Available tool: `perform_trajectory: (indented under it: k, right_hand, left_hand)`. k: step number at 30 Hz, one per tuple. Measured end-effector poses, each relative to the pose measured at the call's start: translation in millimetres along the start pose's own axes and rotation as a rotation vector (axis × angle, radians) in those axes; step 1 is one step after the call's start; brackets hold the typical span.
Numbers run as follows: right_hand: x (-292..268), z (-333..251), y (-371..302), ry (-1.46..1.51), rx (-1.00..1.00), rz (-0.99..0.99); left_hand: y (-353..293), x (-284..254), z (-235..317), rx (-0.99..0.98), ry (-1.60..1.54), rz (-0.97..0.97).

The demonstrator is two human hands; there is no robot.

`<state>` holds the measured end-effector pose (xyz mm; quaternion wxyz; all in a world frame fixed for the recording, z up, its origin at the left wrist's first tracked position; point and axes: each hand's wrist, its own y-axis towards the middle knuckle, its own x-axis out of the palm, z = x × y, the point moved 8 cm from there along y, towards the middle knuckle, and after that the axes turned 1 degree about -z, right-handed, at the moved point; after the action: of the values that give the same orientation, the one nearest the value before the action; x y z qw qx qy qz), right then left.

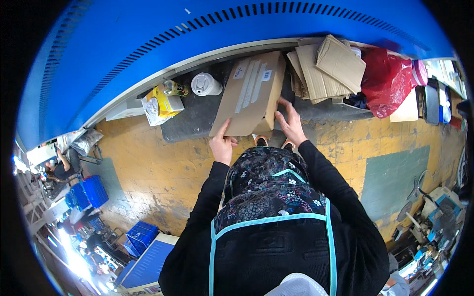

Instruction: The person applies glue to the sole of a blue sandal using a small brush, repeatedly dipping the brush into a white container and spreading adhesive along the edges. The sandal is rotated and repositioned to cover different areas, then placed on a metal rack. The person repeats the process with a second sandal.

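Observation:
A long brown cardboard box (252,91) with strips of pale tape along its top lies on the dark bench in front of me. Its near end has a flap that sticks out toward me. My left hand (223,145) is closed at the near left corner of this flap, index finger over the top and the other fingers curled. Against the box's right side, close to its near corner, rests my right hand (292,123), thumb and forefinger spread apart. A white lidded cup (206,85) stands just left of the box.
Flattened cardboard pieces (323,71) are stacked right of the box, beside a red plastic bag (387,84). A yellow carton (168,102) and a bottle (173,88) stand at the left. A blue slotted panel (197,34) overhangs the back. Blue crates (143,234) stand on the floor behind left.

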<state>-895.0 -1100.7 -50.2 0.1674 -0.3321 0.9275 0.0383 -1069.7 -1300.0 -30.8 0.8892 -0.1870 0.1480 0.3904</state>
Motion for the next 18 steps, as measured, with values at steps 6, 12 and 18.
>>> perform_trajectory:
  k: [6, 12, 18]
  right_hand:
    - [13, 1, -17, 0.173, -0.115, -0.066]
    - [47, 61, -7, -0.503, 0.18, -0.324]
    - [68, 105, 52, -0.77, 0.299, -0.189]
  left_hand:
    - [-14, -7, -7, -0.154, -0.193, 0.027]
    - [-35, -17, -27, -0.216, -0.258, 0.175]
    - [-60, -8, -91, -0.357, -0.576, 0.434]
